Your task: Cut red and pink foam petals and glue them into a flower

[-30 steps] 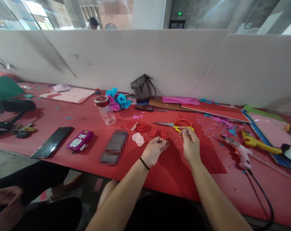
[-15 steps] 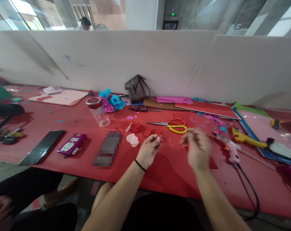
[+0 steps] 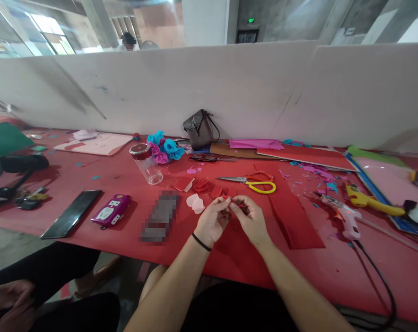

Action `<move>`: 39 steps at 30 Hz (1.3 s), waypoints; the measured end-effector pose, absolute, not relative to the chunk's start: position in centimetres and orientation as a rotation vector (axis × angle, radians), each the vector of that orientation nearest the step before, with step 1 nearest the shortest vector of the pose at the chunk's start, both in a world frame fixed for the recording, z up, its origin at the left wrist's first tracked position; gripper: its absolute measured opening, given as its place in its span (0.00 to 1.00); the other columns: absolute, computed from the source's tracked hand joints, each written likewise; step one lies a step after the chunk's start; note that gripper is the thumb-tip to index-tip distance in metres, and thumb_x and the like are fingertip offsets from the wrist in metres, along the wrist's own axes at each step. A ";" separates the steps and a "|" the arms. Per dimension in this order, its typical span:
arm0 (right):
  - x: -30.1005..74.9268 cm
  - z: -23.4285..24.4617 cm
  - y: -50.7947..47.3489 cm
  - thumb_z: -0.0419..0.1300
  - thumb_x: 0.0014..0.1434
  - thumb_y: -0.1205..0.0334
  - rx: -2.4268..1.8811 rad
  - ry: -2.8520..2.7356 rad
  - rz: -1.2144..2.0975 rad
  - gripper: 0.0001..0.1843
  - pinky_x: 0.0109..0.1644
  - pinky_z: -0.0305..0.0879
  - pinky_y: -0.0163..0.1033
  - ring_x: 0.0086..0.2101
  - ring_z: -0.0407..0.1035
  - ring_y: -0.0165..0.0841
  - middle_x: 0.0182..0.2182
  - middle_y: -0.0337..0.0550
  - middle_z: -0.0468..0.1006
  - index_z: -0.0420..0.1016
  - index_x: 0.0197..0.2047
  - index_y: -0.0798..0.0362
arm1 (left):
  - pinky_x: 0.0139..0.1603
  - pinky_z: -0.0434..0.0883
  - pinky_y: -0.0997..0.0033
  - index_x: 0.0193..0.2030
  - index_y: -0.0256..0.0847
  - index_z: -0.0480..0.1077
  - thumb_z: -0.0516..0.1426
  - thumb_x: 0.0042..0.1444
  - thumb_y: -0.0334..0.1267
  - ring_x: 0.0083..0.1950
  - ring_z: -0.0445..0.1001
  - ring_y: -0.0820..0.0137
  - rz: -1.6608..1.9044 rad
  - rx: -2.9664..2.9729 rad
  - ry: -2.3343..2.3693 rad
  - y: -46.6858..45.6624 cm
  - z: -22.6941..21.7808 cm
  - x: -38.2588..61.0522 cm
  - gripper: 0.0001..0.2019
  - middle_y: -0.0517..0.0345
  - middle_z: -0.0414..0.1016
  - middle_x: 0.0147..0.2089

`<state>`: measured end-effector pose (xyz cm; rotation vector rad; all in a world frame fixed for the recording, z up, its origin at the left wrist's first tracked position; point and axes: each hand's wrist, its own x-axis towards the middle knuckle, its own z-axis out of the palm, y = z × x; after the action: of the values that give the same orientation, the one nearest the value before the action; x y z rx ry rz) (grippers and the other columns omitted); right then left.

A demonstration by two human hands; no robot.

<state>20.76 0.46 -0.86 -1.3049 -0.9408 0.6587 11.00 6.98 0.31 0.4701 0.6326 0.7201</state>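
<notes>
My left hand (image 3: 213, 220), with a black band at its wrist, is closed in a pinch on a small red paper piece (image 3: 225, 197). My right hand (image 3: 250, 220) meets it fingertip to fingertip, pinching at the same piece, most of which the fingers hide. Just beyond them lie red paper scraps (image 3: 202, 185) and pale pink rounded paper pieces (image 3: 197, 203). Scissors with yellow handles (image 3: 261, 186) rest past my right hand. To its right is a folded strip of red paper (image 3: 295, 221).
On the right sit a pinkish-white glue gun (image 3: 349, 223) with a black cord and a yellow glue gun (image 3: 374, 203). A clear jar (image 3: 147, 166), blue and pink paper flowers (image 3: 165, 150), a purple case (image 3: 112, 210) and a dark bag (image 3: 201, 131) stand around. Another person's hand (image 3: 10, 295) shows lower left.
My right hand has moved left, from above the red strip to my left hand, and now touches its fingertips. The strip lies uncovered. The view has shifted slightly.
</notes>
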 end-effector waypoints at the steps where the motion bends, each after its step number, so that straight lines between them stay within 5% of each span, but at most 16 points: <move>1: 20.9 -1.0 0.4 0.63 0.54 0.52 -1.299 -0.933 0.650 0.11 0.34 0.66 0.37 0.29 0.69 0.32 0.29 0.40 0.76 0.74 0.34 0.50 | 0.27 0.65 0.82 0.25 0.37 0.69 0.69 0.38 0.30 0.24 0.66 0.83 0.720 0.504 0.632 6.8 0.3 11.0 0.12 0.65 0.70 0.25; 8: 21.6 -1.1 0.0 0.69 0.45 0.49 -1.171 -0.702 0.863 0.15 0.19 0.46 0.32 0.18 0.51 0.23 0.21 0.35 0.72 0.77 0.29 0.52 | 0.42 0.69 0.70 0.28 0.37 0.77 0.68 0.37 0.35 0.34 0.72 0.72 0.926 0.965 0.643 5.6 1.4 10.7 0.09 0.57 0.77 0.31; 14: 21.7 -0.7 0.0 0.71 0.40 0.47 -1.121 -0.607 0.914 0.18 0.19 0.39 0.32 0.17 0.47 0.21 0.19 0.35 0.71 0.76 0.25 0.53 | 0.37 0.67 0.72 0.30 0.37 0.77 0.67 0.40 0.42 0.29 0.69 0.75 0.902 0.950 0.717 5.7 1.2 10.5 0.12 0.58 0.76 0.28; 27: 21.5 -0.6 0.0 0.70 0.42 0.45 -1.117 -0.628 1.024 0.20 0.19 0.36 0.33 0.15 0.45 0.21 0.18 0.34 0.70 0.72 0.23 0.53 | 0.38 0.66 0.71 0.25 0.37 0.76 0.65 0.41 0.39 0.31 0.70 0.72 0.957 1.078 0.770 5.8 1.4 10.3 0.07 0.57 0.76 0.27; 36: 21.2 -0.8 0.1 0.72 0.41 0.51 -1.169 -0.694 0.799 0.18 0.21 0.47 0.31 0.19 0.54 0.23 0.27 0.34 0.72 0.74 0.34 0.50 | 0.34 0.64 0.73 0.23 0.37 0.75 0.64 0.41 0.37 0.28 0.67 0.73 0.952 1.152 0.832 6.1 1.3 10.2 0.05 0.58 0.74 0.24; 39: 21.2 -0.9 0.1 0.70 0.42 0.49 -1.238 -0.700 0.772 0.17 0.20 0.46 0.32 0.18 0.52 0.23 0.23 0.34 0.70 0.75 0.29 0.51 | 0.33 0.63 0.73 0.22 0.38 0.75 0.63 0.41 0.34 0.28 0.66 0.74 0.968 1.219 0.845 6.2 1.2 10.2 0.03 0.60 0.72 0.23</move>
<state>21.18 0.09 -0.94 -1.2384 -0.7004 0.7720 10.24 6.24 1.24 1.2187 0.8451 0.9676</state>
